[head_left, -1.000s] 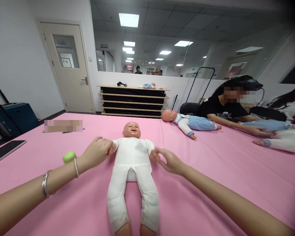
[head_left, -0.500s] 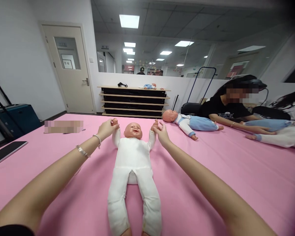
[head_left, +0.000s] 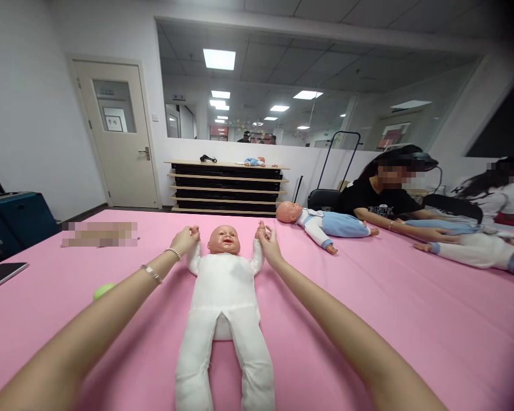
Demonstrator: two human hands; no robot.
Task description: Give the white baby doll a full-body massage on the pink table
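Note:
A baby doll (head_left: 223, 282) with a white cloth body lies face up on the pink tabletop (head_left: 325, 308). Its head points away from me and its legs run toward me. Both doll arms are raised beside the head. My left hand (head_left: 184, 241) is closed around the doll's hand on the left side. On the other side, my right hand (head_left: 272, 247) pinches the doll's other hand between thumb and fingers. Part of a green ball (head_left: 104, 290) shows behind my left forearm.
A second doll (head_left: 342, 224) in blue and white lies to the right. Beyond it, a co-worker (head_left: 385, 191) reaches over another doll (head_left: 475, 251). A dark tablet-like object (head_left: 2, 276) and a blurred-out item (head_left: 100, 234) are at the left. Shelves (head_left: 227, 185) stand behind.
The view has shifted, so the scene sits lower and slightly left. The green ball now shows beside my left forearm. Both hands keep hold of the doll's hands, which stay raised.

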